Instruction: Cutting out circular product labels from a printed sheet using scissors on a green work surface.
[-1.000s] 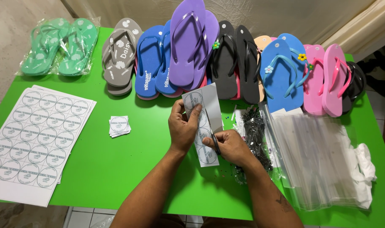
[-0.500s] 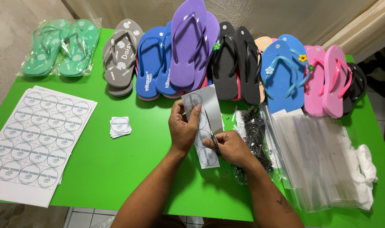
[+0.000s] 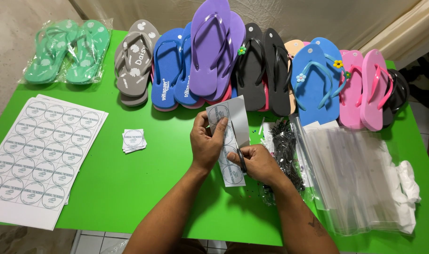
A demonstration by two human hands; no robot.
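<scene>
Over the green table point(image 3: 129, 188) my left hand point(image 3: 206, 143) pinches a narrow strip of round printed labels point(image 3: 225, 115), held upright. My right hand point(image 3: 260, 162) grips scissors point(image 3: 239, 151) whose blades lie along the strip's right side, partly hidden by my fingers. The strip's lower end point(image 3: 233, 175) shows between both hands. A small stack of cut square labels point(image 3: 133, 140) lies to the left of my hands.
Sheets of round labels point(image 3: 38, 155) lie at the left edge. A row of flip-flops point(image 3: 214, 51) in grey, blue, purple, black and pink lines the back, with a bagged green pair point(image 3: 66, 51) at far left. Clear plastic bags point(image 3: 356, 178) and black fasteners point(image 3: 285, 146) lie right.
The hands and the label strip stay almost in the same place; the scissors sit slightly further up the strip.
</scene>
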